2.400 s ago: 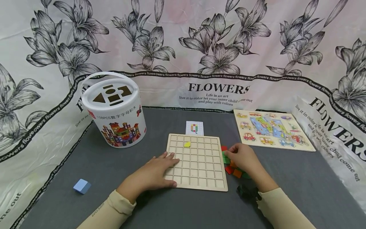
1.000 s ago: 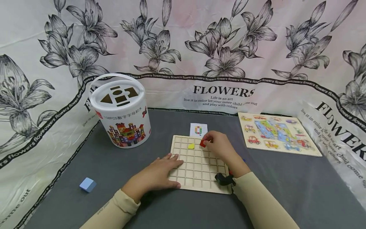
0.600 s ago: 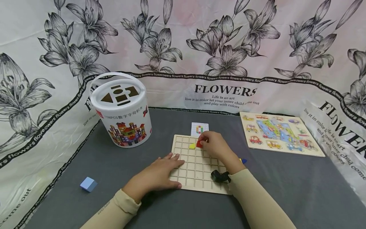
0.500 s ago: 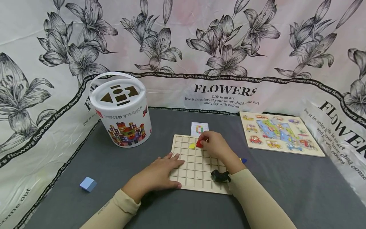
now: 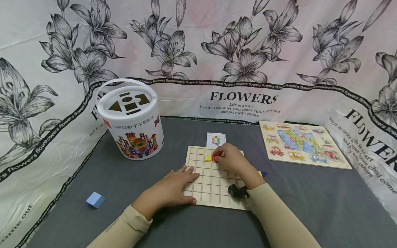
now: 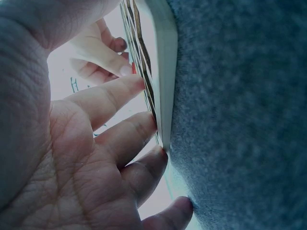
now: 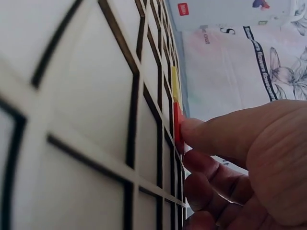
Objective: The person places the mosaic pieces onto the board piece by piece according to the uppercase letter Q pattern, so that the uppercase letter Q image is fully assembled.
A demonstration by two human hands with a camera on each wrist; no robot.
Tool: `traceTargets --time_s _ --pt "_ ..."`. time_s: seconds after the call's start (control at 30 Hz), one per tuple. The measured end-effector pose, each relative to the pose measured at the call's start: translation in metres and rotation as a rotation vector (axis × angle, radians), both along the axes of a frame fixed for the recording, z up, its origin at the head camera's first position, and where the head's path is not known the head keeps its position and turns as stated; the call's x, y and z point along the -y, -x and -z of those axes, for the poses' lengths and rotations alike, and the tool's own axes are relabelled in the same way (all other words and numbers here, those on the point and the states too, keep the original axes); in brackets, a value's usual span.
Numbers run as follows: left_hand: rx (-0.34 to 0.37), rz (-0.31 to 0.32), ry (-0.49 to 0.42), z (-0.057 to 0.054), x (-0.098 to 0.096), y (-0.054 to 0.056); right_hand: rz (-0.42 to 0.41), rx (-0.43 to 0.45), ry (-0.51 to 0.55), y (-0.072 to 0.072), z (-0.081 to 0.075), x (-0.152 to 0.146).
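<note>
A wooden grid board (image 5: 206, 179) lies in the middle of the grey table. My left hand (image 5: 173, 187) rests along its left edge, fingers spread; in the left wrist view the fingertips (image 6: 148, 122) touch the board's side. A yellow square tile (image 5: 208, 158) sits in a cell near the top. Right beside it, my right hand (image 5: 232, 160) pinches a red square tile (image 7: 178, 127) low in the neighbouring cell, thumb on its face in the right wrist view. Behind the board is a small card (image 5: 215, 137) with a coloured-square pattern.
A white lidded bucket (image 5: 130, 125) stands at the back left. One light blue block (image 5: 95, 199) lies at the left. A wooden picture puzzle (image 5: 305, 144) is at the back right. A blue piece (image 5: 264, 174) shows past my right wrist, which hides others.
My right hand has gone from the pile of pieces right of the board to the top cells, bringing the red tile and lowering it beside the yellow one. The left hand has stayed put.
</note>
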State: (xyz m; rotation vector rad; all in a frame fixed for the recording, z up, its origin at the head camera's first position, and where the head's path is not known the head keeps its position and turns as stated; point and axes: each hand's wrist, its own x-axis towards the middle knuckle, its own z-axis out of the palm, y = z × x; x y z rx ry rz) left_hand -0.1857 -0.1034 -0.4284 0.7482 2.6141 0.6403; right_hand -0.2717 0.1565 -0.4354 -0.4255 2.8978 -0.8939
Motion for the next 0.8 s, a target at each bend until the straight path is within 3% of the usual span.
traceTargets --time_s 0.17,0.33,0.47,0.6,0.8 --pt "0.01 0.002 -0.006 0.0 -0.002 -0.001 0.01 -0.012 0.025 -0.003 -0.01 -0.015" --pt "0.012 0.005 -0.01 0.0 -0.003 -0.001 0.057 -0.063 0.072 -0.01 -0.037 -0.05" --pt "0.013 0.004 -0.005 0.0 -0.003 -0.001 0.095 -0.072 0.047 -0.023 -0.051 -0.078" --pt "0.008 0.0 -0.002 0.0 -0.002 -0.001 0.067 -0.021 -0.018 -0.036 -0.047 -0.103" --pt "0.005 -0.004 -0.006 0.0 -0.001 -0.002 0.01 0.081 -0.101 -0.057 -0.023 -0.132"
